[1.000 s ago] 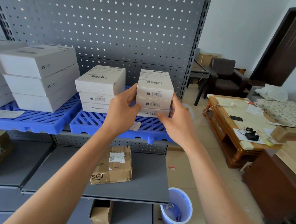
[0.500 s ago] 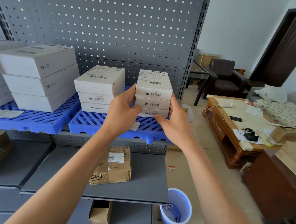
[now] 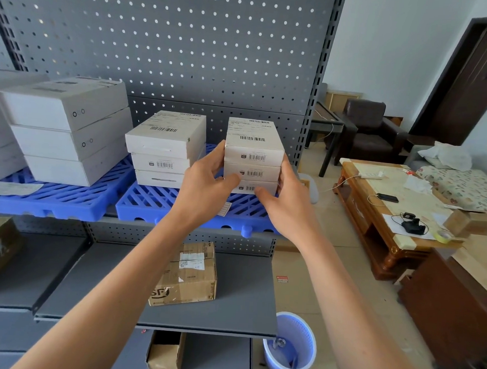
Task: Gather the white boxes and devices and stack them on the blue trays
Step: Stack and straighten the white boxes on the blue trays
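Blue tray (image 3: 161, 205): two three-box stacks, right stack (image 3: 254, 156) between both hands.

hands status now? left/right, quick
Left hand: grips the left side of the three-box white stack.
Right hand: grips the stack's right side, thumb on the bottom box front.

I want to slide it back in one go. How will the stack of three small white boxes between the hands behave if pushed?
The three-box stack is taller than it is wide, so a high push may tip it. The boxes look loose, so the top one could slip; the left hand and right hand bracing both sides helps. The blue tray is slatted, so the bottom edge might catch.
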